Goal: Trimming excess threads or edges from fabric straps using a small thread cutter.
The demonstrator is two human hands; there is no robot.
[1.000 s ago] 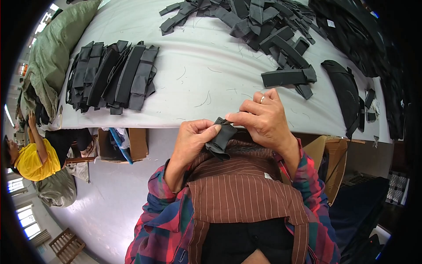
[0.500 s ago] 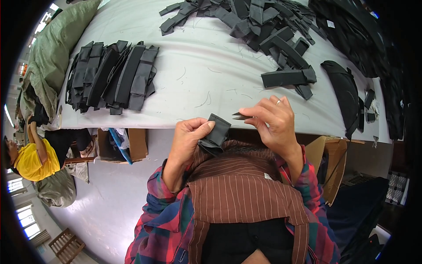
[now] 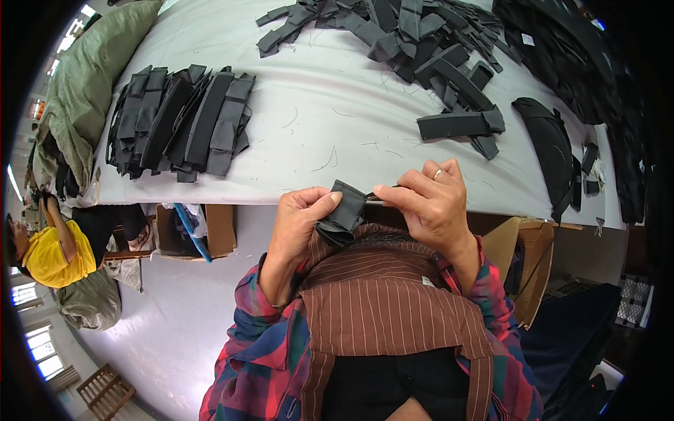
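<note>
Dark grey folded fabric piece (image 3: 349, 205) is held up at the near edge of the white-covered desk (image 3: 295, 91), in front of the brown striped apron (image 3: 400, 316). The left hand (image 3: 302, 214) has its grip pressed together, thumb on top, pinching the folded cloth by its left side. The right hand (image 3: 435, 210) pinches a slim dark tool (image 3: 372, 197) between thumb and forefinger, its tip at the cloth's upper right corner; whether it touches the cloth, I cannot tell, and the fingers hide most of the tool.

Judging by this, the step in hand is fine work with the tool along the cloth's edge. The next move seems to call for a steady left grip and a small, careful movement of the tip, clear of the left fingers. Beyond, dark grey strips lie in a neat row (image 3: 172, 116) to the left and a loose heap (image 3: 449, 63) to the right.
</note>
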